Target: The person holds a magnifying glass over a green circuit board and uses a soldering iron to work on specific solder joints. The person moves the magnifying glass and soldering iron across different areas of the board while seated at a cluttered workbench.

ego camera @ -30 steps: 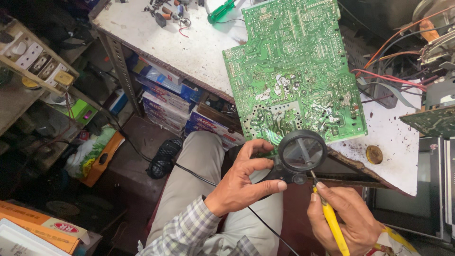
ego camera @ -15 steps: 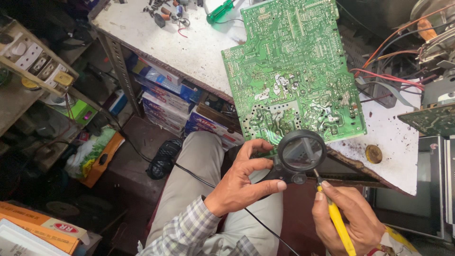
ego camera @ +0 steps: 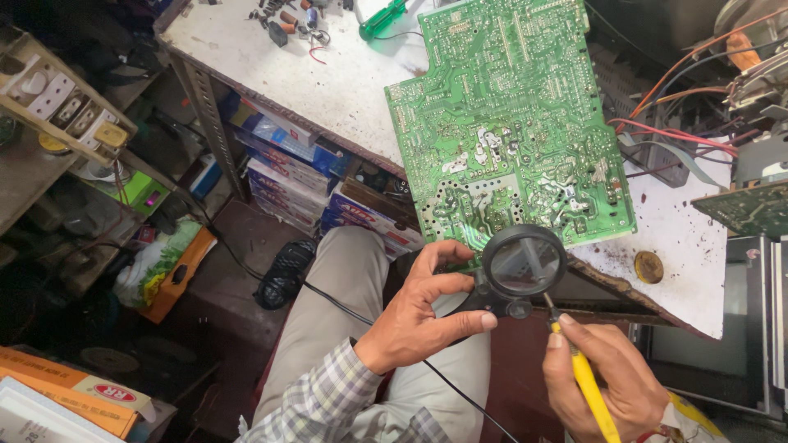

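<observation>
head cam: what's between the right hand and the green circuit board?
In the head view, the magnifying glass, held by the left hand, sits between the right hand and the green circuit board.

A round black-rimmed magnifying glass (ego camera: 523,264) is held just over the near edge of a large green circuit board (ego camera: 513,115), which lies solder-side up on the white bench. A yellow-handled tool (ego camera: 584,381) points its thin tip up beneath the lens.

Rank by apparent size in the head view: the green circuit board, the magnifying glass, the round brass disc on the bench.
1. Green circuit board, by far the largest.
2. Magnifying glass, held in the left hand; nearness to the camera enlarges it.
3. Round brass disc, smallest.
</observation>
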